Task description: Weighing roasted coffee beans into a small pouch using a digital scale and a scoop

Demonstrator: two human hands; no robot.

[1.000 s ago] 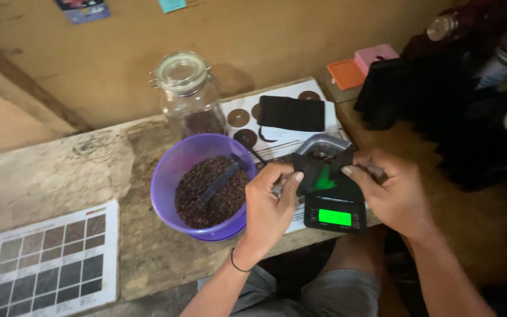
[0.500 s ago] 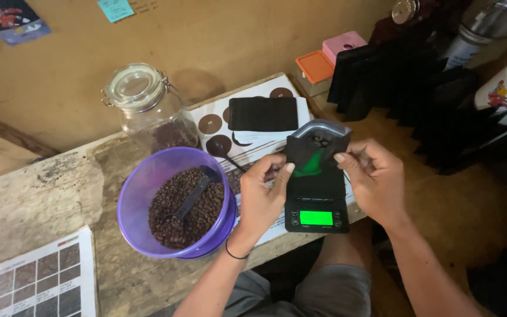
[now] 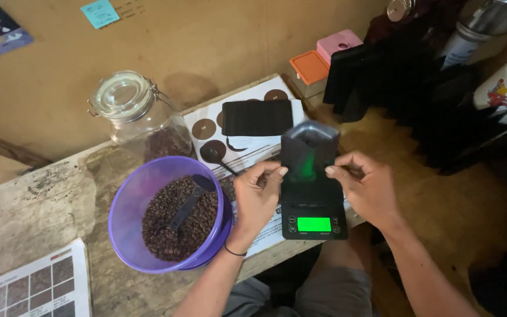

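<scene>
My left hand (image 3: 256, 196) and my right hand (image 3: 364, 189) pinch the two sides of a small black pouch (image 3: 308, 158). The pouch stands upright on a black digital scale (image 3: 314, 223) with a lit green display. Its mouth is open, showing a silver lining; I cannot make out what is inside. Left of my left hand sits a purple bowl (image 3: 125, 205) of roasted coffee beans (image 3: 159, 226) with a black scoop (image 3: 186, 202) lying in them.
A lidded glass jar (image 3: 133, 117) with some beans stands behind the bowl. A flat black pouch (image 3: 257, 117) lies on a white sheet with brown discs (image 3: 205, 128). A colour chart (image 3: 27, 287) lies at the front left. Orange and pink boxes (image 3: 324, 56) and dark bags are at the right.
The pouch has been raised from a tilted hold to upright on the scale, both hands still gripping its sides. The camera view has shifted a little, so the bowl and jar appear further left.
</scene>
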